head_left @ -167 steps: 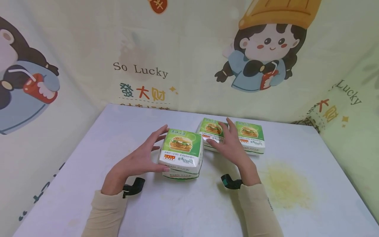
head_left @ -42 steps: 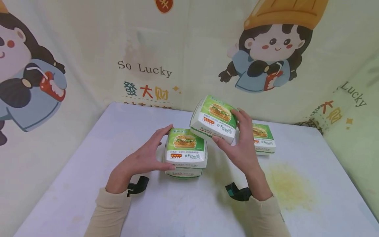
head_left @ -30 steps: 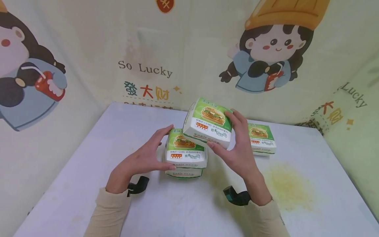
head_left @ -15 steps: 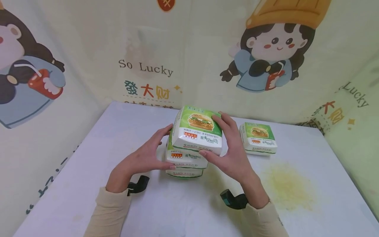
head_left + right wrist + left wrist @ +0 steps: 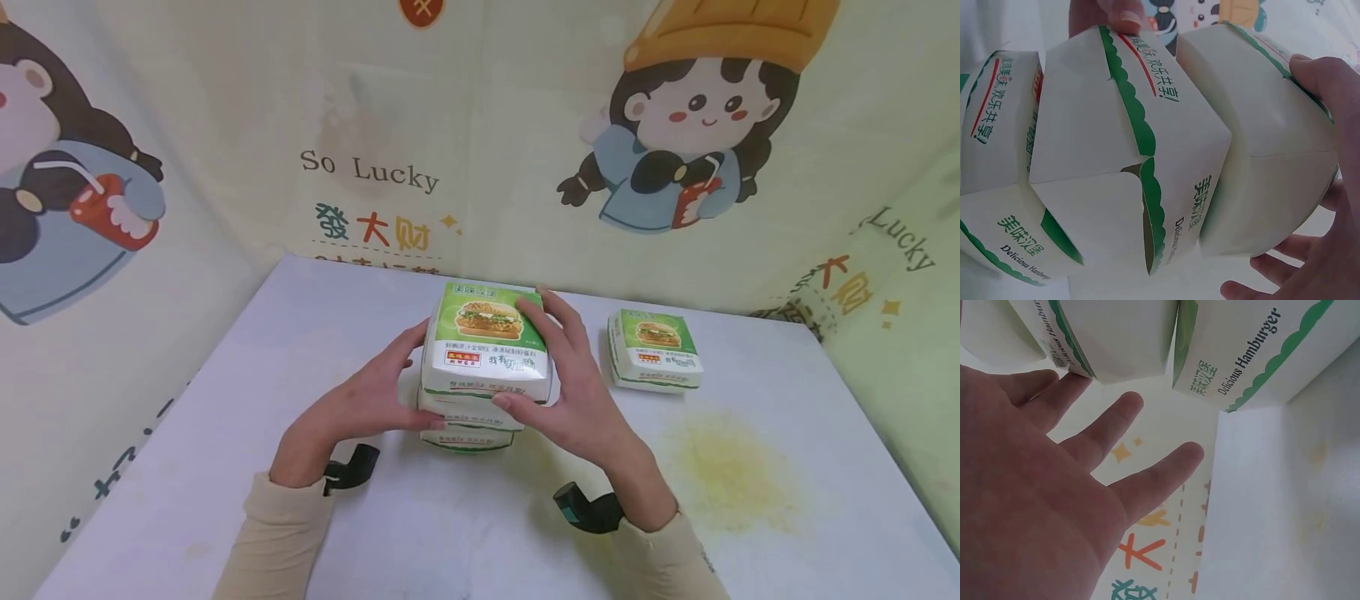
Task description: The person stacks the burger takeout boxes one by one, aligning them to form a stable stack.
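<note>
Three burger boxes, white with green lids and a burger picture, are one above another near the table's middle in the head view. My right hand grips the top burger box, thumb on its front and fingers at its right side. My left hand steadies the middle burger box, thumb on the front, fingertips along the left and back. The bottom burger box stands on the table, mostly hidden from above. In the right wrist view the top box sits at a slight angle against the middle one.
A fourth burger box stands alone on the white table, right of the stack. A yellow stain marks the tabletop at right. Behind rises a cream cloth printed with cartoon figures and lettering.
My right hand took a burger box from beside the lone one, raised it, then carried it left and down onto the stack's top. My left hand stays at the stack.
</note>
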The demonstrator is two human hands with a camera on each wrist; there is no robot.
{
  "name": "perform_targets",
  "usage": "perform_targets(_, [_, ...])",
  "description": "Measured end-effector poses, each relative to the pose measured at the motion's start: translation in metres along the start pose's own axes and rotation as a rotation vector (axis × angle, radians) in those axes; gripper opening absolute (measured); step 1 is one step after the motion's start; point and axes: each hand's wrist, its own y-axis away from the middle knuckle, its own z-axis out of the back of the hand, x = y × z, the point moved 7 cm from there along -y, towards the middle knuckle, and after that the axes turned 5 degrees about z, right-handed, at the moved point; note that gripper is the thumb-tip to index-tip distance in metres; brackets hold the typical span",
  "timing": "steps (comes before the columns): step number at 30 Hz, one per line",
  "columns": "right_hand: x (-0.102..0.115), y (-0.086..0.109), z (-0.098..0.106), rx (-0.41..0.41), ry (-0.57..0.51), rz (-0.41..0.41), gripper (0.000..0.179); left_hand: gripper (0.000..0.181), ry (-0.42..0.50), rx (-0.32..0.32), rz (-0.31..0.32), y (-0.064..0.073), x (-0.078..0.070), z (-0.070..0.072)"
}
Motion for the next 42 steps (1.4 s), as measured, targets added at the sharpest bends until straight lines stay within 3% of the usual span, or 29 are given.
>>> perform_targets(23, [0.007, -0.001, -0.002, 0.051, -0.027, 0.048, 0.103, 0.105, -0.016, 0.006, 0.007, 0.0, 0.0, 0.001])
perform_targets(36, [0.002, 0.004, 0.02, 0.012, -0.016, 0.068, 0.106, 0.105, -0.02, 0.006, 0.039, 0.001, 0.0, 0.0])
perform_targets(42, [-0.002, 0.006, 0.037, 0.003, -0.045, 0.133, 0.105, 0.106, -0.027, 0.008, 0.041, 0.001, 0.001, 0.001])
